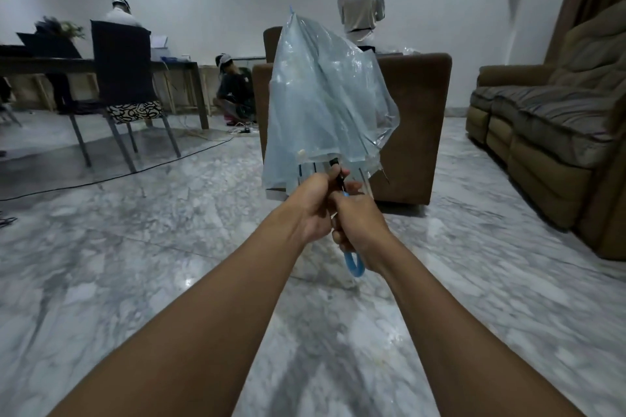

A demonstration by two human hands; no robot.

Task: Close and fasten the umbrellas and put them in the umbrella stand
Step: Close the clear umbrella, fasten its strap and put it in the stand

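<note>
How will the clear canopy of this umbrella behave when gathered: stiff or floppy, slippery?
The canopy is probably floppy: it hangs in loose folds. Its glossy film likely feels slippery. The umbrella seems light: the left hand and right hand hold it upright.

I can read no text, label, brand or number anywhere I look. The clear umbrella (325,95) shows no readable print, and the papers (158,42) on the far counter (176,64) are too small and blurred to make out.
</note>
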